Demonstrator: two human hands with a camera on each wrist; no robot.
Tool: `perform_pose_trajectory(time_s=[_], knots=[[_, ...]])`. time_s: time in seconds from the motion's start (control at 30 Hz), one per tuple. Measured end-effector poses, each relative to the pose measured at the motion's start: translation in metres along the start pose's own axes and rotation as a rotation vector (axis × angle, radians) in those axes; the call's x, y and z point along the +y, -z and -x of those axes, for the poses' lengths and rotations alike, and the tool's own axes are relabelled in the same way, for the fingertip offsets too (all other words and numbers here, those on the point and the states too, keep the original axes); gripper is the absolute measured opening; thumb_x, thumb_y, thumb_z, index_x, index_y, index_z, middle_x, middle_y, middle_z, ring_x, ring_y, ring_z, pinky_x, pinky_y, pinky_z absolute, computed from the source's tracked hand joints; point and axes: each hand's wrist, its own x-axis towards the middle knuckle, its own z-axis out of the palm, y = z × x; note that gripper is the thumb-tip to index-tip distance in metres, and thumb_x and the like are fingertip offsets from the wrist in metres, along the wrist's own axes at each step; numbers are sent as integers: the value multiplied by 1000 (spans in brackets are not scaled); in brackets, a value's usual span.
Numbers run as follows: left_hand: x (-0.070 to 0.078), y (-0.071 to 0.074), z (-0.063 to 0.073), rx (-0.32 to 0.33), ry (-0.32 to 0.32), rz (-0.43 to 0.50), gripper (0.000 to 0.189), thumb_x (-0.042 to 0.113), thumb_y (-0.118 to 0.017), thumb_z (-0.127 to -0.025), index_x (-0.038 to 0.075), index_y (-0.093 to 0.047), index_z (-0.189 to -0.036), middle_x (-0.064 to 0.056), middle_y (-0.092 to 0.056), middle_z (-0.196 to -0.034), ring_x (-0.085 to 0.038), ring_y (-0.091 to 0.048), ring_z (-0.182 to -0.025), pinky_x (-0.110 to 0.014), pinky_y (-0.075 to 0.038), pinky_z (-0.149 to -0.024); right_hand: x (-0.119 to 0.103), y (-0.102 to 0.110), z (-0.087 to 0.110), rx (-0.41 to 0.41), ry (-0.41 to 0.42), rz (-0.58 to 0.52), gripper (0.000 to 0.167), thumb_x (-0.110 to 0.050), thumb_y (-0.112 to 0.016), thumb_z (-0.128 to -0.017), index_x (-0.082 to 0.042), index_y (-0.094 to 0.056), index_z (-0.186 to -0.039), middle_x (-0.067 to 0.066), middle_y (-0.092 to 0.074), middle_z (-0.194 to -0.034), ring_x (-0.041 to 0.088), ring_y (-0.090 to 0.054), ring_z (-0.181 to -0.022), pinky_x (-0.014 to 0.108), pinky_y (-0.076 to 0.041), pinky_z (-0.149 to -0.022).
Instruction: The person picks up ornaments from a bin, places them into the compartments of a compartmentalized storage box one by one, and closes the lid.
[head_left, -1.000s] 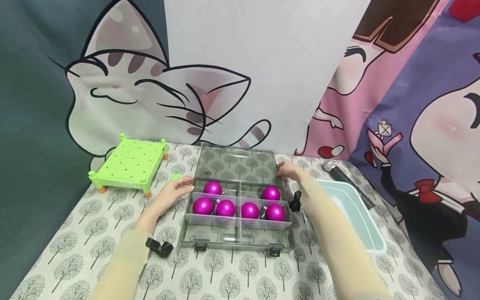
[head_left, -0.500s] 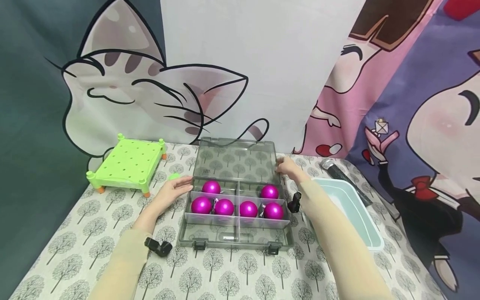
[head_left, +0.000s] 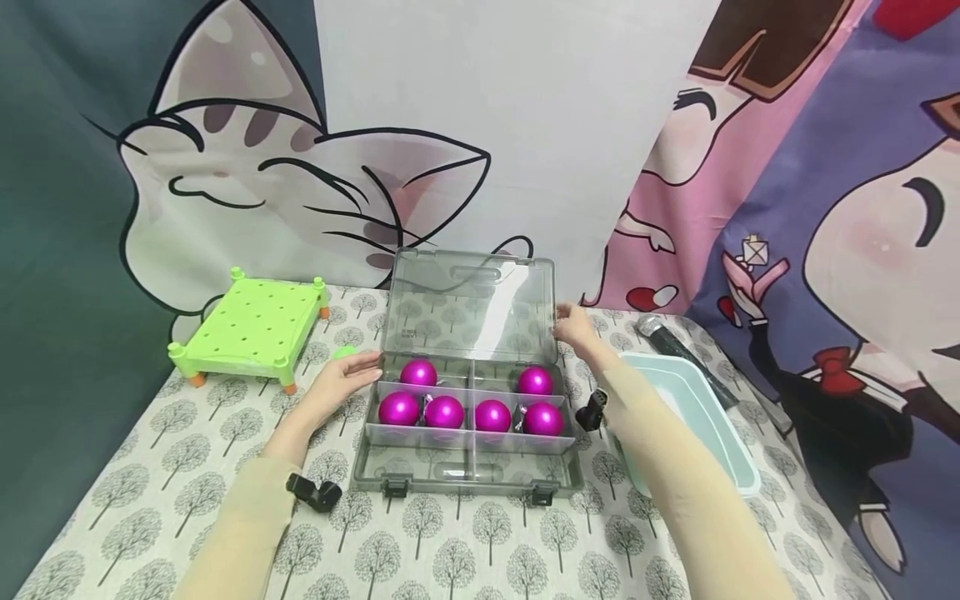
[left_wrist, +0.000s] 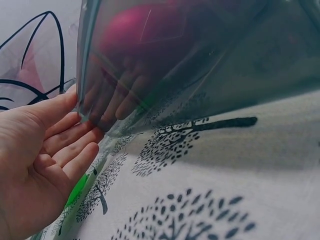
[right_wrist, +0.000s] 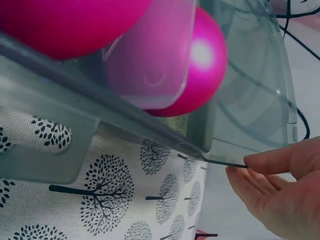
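A see-through grey divided storage box (head_left: 442, 461) lies with its lid (head_left: 442, 308) tilted up at the back. Shiny magenta baubles fill its back and middle compartments: one bauble (head_left: 417, 373) at the back left, another bauble (head_left: 536, 382) at the back right, and two in each middle compartment. At the lid's right edge, my right hand (head_left: 576, 327) pinches the rim between thumb and fingertips, seen close in the right wrist view. My left hand (head_left: 341, 385) has its fingers fairly straight, with the fingertips touching the box's back left corner.
To the left stands a green pegboard stand (head_left: 257, 323) with orange feet. A light blue tray (head_left: 701, 417) sits right of the box, partly behind the right sleeve, with a microphone (head_left: 686, 354) beyond it. A small green thing (head_left: 344, 352) shows behind the left hand.
The box's lid has swung up from lying further back to a steeper tilt, my right hand rising with it. My left hand stays at the box's corner. The view has shifted slightly.
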Motion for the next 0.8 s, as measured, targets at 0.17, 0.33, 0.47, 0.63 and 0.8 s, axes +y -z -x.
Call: perform_pose_trajectory(time_s=[0.17,0.33,0.47,0.63,0.8], knots=[[1,0,1,2,-2,-18,57,21,-60,-97,-7,-41,-143,-27,-43,-146,-43,-44,-134,-49,-36,-114,-22,5,28,22,21,-17,69,22,-48,-77,13,-34,-143,33,-46,-140,31,-65,-97,17,-57,-71],[0,0,0,-5,-9,-9,58,21,-60,-97,-7,-40,-143,-27,-42,-148,-43,-44,-135,-48,-37,-113,-24,11,40,28,54,-52,68,18,-48,-78,10,-34,-144,31,-46,-140,27,-61,-99,22,-58,-82],[-1,1,0,-6,-17,-32,58,22,-60,-97,-7,-39,-144,-27,-41,-148,-44,-45,-134,-50,-38,-113,-24,15,50,-10,76,-80,67,16,-46,-83,8,-29,-147,30,-42,-146,41,-51,-121,40,-52,-104],[2,2,1,-11,-18,-70,56,20,-58,-98,-7,-39,-144,-28,-40,-148,-46,-45,-133,-53,-38,-113,-25,20,61,-55,95,-116,70,18,-46,-85,8,-22,-150,30,-35,-151,46,-45,-131,45,-46,-110],[8,1,1,-16,-29,-88,57,18,-59,-98,-9,-38,-143,-30,-43,-146,-46,-45,-132,-52,-38,-112,-24,24,72,-71,100,-133,72,17,-46,-87,7,-17,-152,29,-30,-154,47,-40,-136,50,-39,-114]])
